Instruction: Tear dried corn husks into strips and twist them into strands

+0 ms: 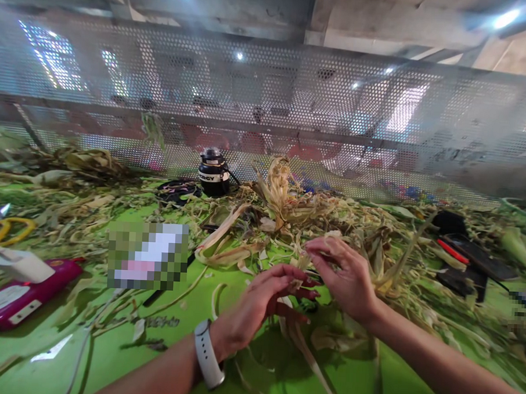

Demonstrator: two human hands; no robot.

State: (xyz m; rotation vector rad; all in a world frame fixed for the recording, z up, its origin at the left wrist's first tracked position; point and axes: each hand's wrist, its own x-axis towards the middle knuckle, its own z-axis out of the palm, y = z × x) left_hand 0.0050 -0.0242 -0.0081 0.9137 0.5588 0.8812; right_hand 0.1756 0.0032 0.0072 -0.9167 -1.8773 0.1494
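Note:
My left hand (265,299), with a white watch (209,354) on its wrist, is low over the green table with its fingers curled around pale dried plant husk. A long dried strip (306,353) trails from beneath these fingers toward the front. Close on the right, my right hand (344,277) has thumb and fingertips pinched together at a small pale husk piece (302,261). The fingers of both hands partly cover what they hold. Just beyond the hands stands a tuft of dried corn husk (279,192) amid loose scraps.
A black jar-shaped bottle (214,174) stands at the back before a perforated metal screen (267,92). On the left lie a magenta power strip (32,297) with a white charger (22,265) and yellow-handled scissors (15,230). Black items with a red-handled tool (452,250) lie right.

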